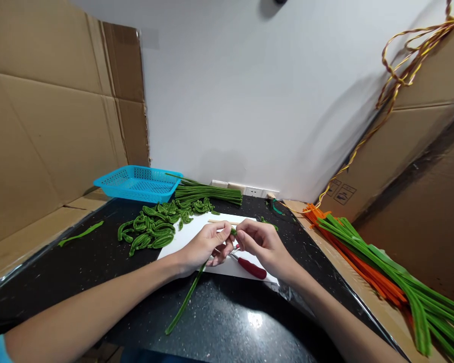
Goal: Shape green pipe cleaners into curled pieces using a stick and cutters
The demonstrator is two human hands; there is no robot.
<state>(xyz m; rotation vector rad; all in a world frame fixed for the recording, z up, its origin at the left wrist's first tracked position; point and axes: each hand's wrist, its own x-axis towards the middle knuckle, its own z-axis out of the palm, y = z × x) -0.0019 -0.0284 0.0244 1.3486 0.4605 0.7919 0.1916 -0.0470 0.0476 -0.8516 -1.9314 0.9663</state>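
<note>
Both hands meet over a white sheet (191, 233) on the black table. My left hand (206, 245) pinches a long green pipe cleaner (185, 301), which trails down toward the table's front edge. Its upper end shows as a green tip between the two hands, where my right hand (263, 245) pinches it with closed fingers. A red-handled tool (251, 267) lies on the sheet just under my right hand. A thin wooden stick (220, 221) rests on the sheet beyond the hands.
A pile of curled green pieces (155, 227) and a bundle of straight green pipe cleaners (206, 193) lie behind the sheet. A blue basket (138, 183) stands at back left. Orange and green pipe cleaners (382, 275) lie on cardboard at right. Cardboard walls flank both sides.
</note>
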